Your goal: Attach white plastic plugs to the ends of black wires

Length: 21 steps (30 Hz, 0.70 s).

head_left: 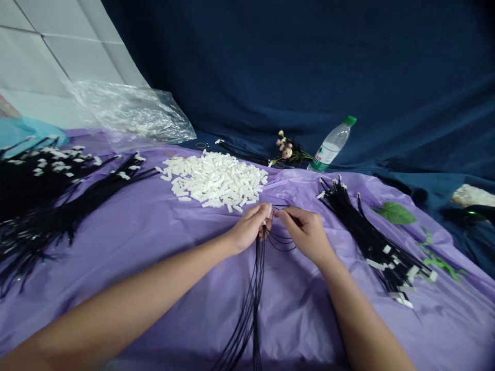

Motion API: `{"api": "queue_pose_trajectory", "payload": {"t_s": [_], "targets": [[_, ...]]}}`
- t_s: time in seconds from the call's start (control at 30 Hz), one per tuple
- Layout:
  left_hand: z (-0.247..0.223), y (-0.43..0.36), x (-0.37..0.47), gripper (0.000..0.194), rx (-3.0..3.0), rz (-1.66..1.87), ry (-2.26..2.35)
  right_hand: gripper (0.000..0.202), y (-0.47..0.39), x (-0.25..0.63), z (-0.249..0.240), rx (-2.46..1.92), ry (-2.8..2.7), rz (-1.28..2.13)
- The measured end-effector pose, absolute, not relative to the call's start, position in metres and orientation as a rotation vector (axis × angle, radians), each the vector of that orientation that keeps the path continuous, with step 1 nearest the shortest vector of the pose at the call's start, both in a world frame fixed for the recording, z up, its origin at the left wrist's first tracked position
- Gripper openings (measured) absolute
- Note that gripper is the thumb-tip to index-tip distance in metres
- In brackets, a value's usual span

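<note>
Cloth (185,299), purple, under left bundle (85,208), right bundle (359,226), connector pile (216,180).
Black wires (256,288) hang below left hand (251,226); right hand (307,229) just beside. Left thumb and fingers pinch white connector (269,210), nearer than connector pile; right thumb and forefinger pressed together on thin wire (281,206).

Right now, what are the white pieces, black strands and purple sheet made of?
White pieces: probably matte plastic, judging by blocky shapes. Black strands: likely coated wire, dull; slim, smoothly curving. Purple sheet: perhaps plastic film or cloth, softly shiny along wrinkles.
</note>
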<state>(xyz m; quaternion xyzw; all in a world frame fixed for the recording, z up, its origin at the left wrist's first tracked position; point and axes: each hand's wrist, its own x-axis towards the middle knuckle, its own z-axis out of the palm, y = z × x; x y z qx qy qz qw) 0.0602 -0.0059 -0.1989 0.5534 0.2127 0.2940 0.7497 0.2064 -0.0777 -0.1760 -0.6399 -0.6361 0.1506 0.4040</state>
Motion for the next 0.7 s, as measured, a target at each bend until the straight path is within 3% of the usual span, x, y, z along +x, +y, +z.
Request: {"api": "queue_pose_trajectory", "payload": {"t_s": [0.47, 0.7], "targets": [[-0.1957, -0.0068, 0.0588, 0.047, 1.202, 0.618, 0.493, 0.034, -0.0776, 0.2064, -0.1756, -1.613, -1.647, 0.312], [-0.1995, -0.0053, 0.0602, 0.046, 1.275, 0.615, 0.574, 0.026, -0.0782, 0.2118, -0.1814, -1.63, -1.778, 0.118]]}}
